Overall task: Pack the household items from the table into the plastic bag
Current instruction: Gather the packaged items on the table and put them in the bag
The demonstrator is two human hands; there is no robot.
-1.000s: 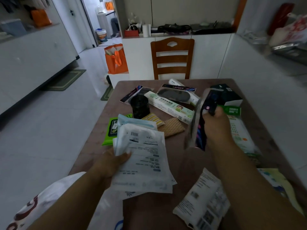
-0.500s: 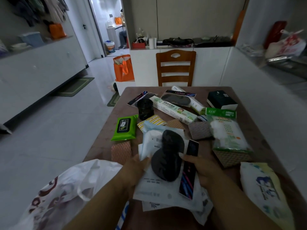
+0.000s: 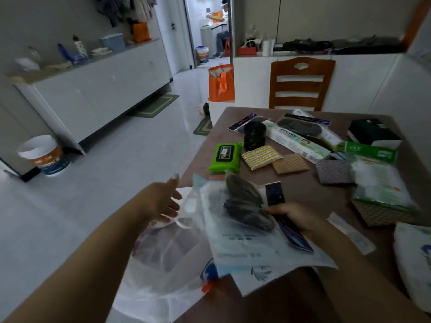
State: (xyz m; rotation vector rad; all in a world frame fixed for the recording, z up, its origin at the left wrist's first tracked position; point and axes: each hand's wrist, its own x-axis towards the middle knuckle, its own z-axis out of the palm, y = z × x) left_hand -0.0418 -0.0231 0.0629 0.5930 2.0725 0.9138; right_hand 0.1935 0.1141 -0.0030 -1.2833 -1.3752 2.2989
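My right hand (image 3: pixel 296 217) grips a stack of white packets (image 3: pixel 245 243) with a black insole pack (image 3: pixel 247 206) on top, held over the table's near left corner. My left hand (image 3: pixel 163 201) is at the rim of the white plastic bag (image 3: pixel 168 259), which hangs off the table's left edge; its fingers are spread and touch the bag's handle. On the brown table (image 3: pixel 310 190) lie a green wipes pack (image 3: pixel 226 157), a black jar (image 3: pixel 254 135), a yellow striped sponge (image 3: pixel 260 157), a long white-green box (image 3: pixel 296 143) and a cotton pad bag (image 3: pixel 377 183).
A wooden chair (image 3: pixel 300 82) stands at the table's far end. An orange bag (image 3: pixel 221 82) sits on a white bench by it. A white bucket (image 3: pixel 44 155) stands on the floor at the left beside a long white cabinet (image 3: pixel 98 85). A white wall runs along the table's right side.
The stack of packets with the insole pack has moved left toward the bag. My left hand has let go of the stack and gone to the bag's rim. The camera has turned left.
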